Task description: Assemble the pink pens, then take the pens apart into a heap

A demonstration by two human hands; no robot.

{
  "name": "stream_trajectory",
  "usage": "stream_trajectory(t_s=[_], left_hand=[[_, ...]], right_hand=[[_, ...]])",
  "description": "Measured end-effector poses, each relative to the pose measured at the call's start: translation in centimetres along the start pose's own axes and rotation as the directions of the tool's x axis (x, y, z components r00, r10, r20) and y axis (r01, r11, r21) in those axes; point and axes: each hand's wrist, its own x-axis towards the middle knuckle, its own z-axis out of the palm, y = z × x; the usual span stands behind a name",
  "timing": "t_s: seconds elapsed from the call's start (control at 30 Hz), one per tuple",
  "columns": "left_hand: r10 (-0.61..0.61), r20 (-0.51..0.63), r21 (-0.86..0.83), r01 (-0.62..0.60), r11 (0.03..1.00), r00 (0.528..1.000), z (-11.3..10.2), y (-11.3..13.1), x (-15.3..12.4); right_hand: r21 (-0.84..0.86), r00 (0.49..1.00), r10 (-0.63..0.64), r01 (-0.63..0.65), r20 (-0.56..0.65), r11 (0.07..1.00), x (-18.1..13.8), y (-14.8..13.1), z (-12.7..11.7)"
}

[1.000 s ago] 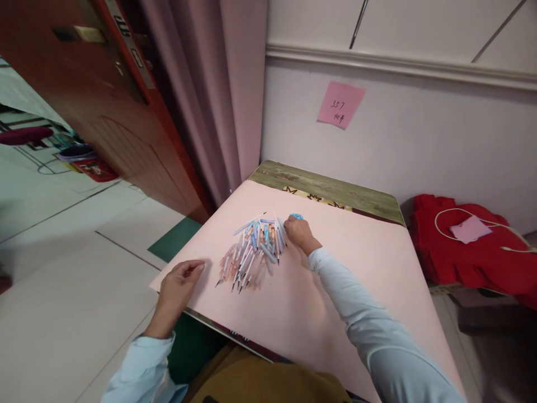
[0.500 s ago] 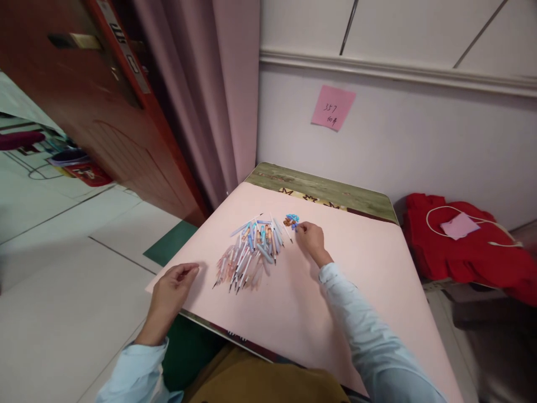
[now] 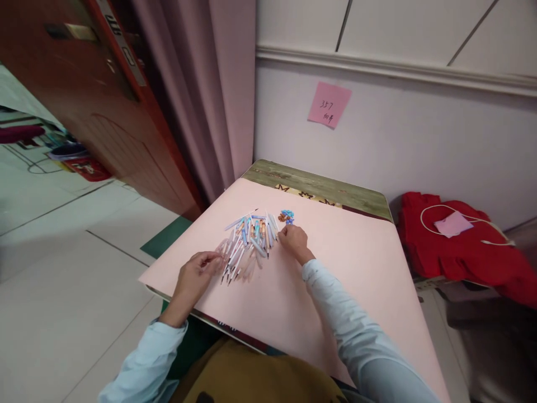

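A heap of several pens (image 3: 248, 239) in blue, orange and clear plastic lies on a pink sheet (image 3: 335, 280) that covers the table. My left hand (image 3: 193, 274) touches the near left edge of the heap, with its fingertips pinched on the clear pens there. At the heap's right side my right hand (image 3: 293, 239) rests knuckles up, its fingers curled closed; what they hold is hidden. Just beyond that hand sits a small cluster of blue and orange pen caps (image 3: 286, 215).
The table's green wooden top (image 3: 319, 187) shows at the far edge, against a white wall with a pink sticky note (image 3: 329, 104). A red cloth (image 3: 461, 246) with a white cord lies to the right. A curtain and a brown door stand at the left.
My left hand has moved from the table's near left corner up to the pen heap. My right hand drew back from the caps toward the right side of the heap.
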Motion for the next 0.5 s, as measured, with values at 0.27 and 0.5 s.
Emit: stream_trajectory(t_s=[0.27, 0.5], left_hand=[[0.098, 0.037, -0.029, -0.097, 0.995, 0.994, 2.4, 1.7, -1.1], [0.086, 0.046, -0.018, -0.085, 0.996, 0.995, 1.0, 1.0, -2.1]], right_hand=[[0.086, 0.978, 0.152, -0.141, -0.141, 0.986, 2.4, 3.3, -0.7], [0.153, 0.984, 0.163, -0.151, -0.068, 0.977, 7.1, 4.1, -0.9]])
